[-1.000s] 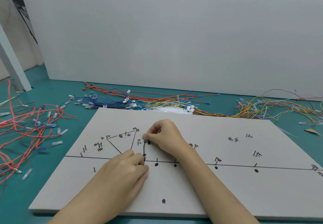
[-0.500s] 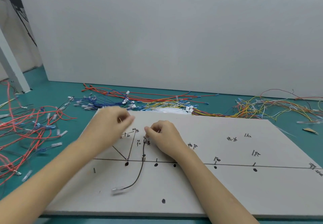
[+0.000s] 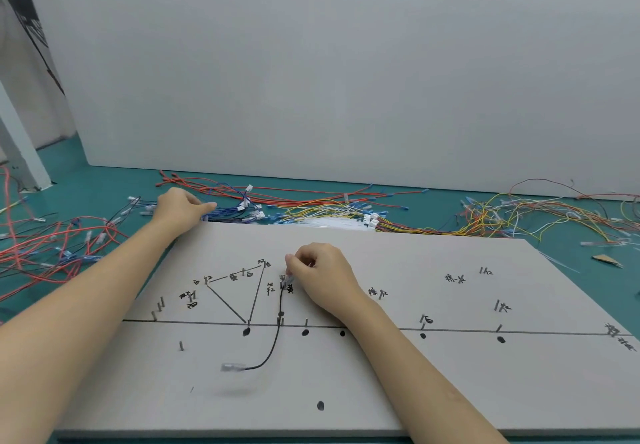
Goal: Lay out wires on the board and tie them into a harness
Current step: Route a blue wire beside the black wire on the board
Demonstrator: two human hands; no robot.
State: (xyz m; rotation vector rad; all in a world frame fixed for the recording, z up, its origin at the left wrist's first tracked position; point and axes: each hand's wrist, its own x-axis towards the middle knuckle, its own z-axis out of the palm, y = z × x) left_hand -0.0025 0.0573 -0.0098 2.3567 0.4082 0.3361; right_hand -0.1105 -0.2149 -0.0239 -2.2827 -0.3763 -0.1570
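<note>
Near the board's [image 3: 450, 391] middle, the right hand [image 3: 320, 275] pinches the upper end of a black wire [image 3: 275, 336] trailing toward the near edge. Past the far-left corner, the left hand's [image 3: 180, 209] fingers reach into blue wires [image 3: 232, 213]; their grip is unclear.

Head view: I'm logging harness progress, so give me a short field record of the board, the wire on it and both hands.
board: flat grey board with drawn black lines and pegs
wire laid: one thin black wire, clear-sleeved terminal end lying free
right hand: pinches the wire's upper end by a peg
left hand: at the blue wire bundle past the board's far edge; grip unclear
ties: none visible
</note>
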